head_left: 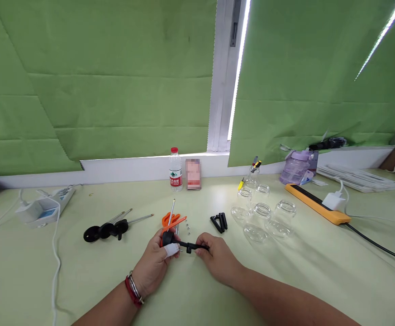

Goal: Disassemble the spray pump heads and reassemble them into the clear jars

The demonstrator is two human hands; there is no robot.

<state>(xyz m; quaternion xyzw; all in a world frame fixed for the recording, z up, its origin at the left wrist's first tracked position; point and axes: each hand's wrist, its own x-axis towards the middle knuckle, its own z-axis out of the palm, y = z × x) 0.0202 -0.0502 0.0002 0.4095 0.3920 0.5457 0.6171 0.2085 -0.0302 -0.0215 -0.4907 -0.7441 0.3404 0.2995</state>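
Note:
Close to the middle of the table, my left hand, with white wrapping on one finger, is closed on a black round-headed piece with an upright metal rod. A black bar with a small stub runs from it to my right hand, whose fingers pinch its far end. Just beyond my left hand are orange flat pieces, partly hidden by the round head and rod. Small clear or metal bits lie beside them. Several short black tubes lie beyond my right hand.
Black round-headed pieces with rods lie at left, near a white power strip. Several glass jars stand at right, before an orange power strip. A water bottle and a purple jug stand at the back.

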